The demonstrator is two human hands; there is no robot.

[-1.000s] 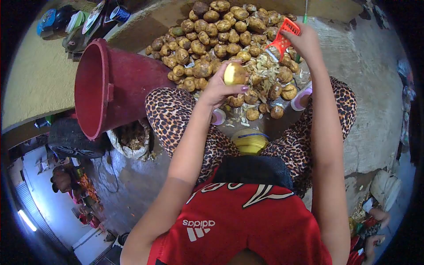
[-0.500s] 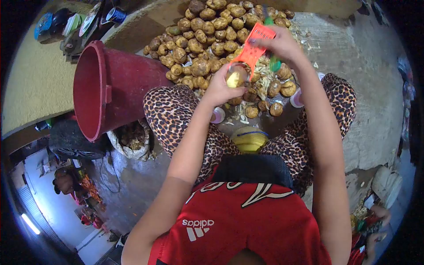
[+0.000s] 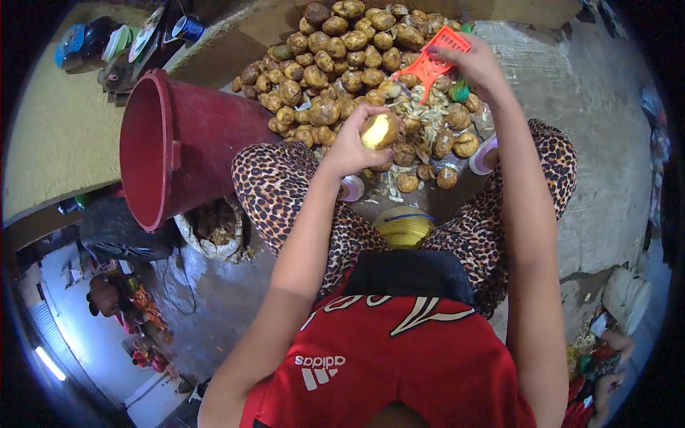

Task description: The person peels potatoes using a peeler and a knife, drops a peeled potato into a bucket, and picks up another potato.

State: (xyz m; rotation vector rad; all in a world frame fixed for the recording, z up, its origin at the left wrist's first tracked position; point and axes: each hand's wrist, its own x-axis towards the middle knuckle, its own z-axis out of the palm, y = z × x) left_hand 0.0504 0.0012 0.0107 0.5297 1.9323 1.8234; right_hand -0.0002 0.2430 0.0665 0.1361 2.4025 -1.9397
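Note:
My left hand [image 3: 351,148] is closed round a partly peeled potato [image 3: 380,131]; a pale yellow patch shows on its upper side. In my right hand [image 3: 479,65] is an orange peeler [image 3: 433,64], its forked end pointing down and left. The peeler is clear of the potato, up and to its right. Below it lie loose peelings [image 3: 430,120] among potatoes on the floor. A large pile of brown potatoes [image 3: 335,75] spreads just beyond both hands. Something green [image 3: 459,90] sits near my right hand, too unclear to name.
A big dark red bucket [image 3: 207,128] lies tipped at my left, its mouth facing left. Near it stands a white sack [image 3: 187,232] of scraps. A yellow container [image 3: 403,227] is between my legs. Other people [image 3: 105,296] appear at lower left; another person's limbs [image 3: 605,389] at lower right.
My right hand and the peeler have moved away from the potato, up and to the right. The potato stays in my left hand, its peeled patch now in plainer view.

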